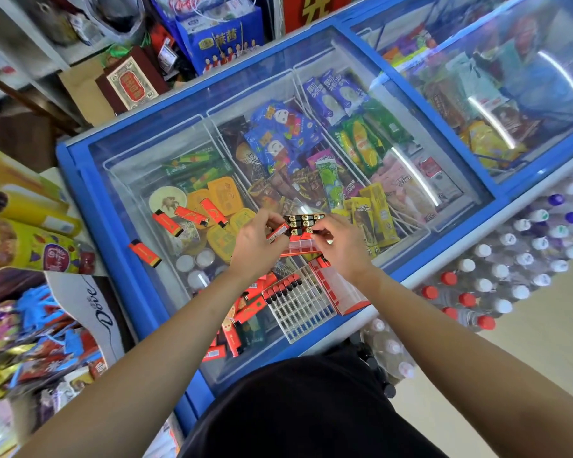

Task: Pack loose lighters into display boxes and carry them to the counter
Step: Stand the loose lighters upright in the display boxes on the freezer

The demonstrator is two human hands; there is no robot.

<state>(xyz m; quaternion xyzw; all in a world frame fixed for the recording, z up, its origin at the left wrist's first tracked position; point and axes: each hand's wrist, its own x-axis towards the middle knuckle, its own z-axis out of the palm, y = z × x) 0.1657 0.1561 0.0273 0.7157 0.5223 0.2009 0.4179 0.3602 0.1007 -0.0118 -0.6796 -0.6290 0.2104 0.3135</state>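
Observation:
A small red display box (300,246) with clear compartments stands on the freezer's glass lid (139,150), its far rows filled with black-and-gold topped lighters (303,221). My left hand (257,241) pinches a red lighter (277,233) beside the box. My right hand (339,241) pinches a lighter at the box's near right side. Several loose red lighters (192,218) lie on the glass to the left, one (144,252) near the frame. A heap of lighters (245,312) lies closer to me.
A white divider tray (303,305) with a row of lighters lies by an open red box (341,287) near the freezer's front edge. Capped bottles (497,269) stand at the right. Snack displays (40,319) crowd the left. Ice-cream packs fill the freezer.

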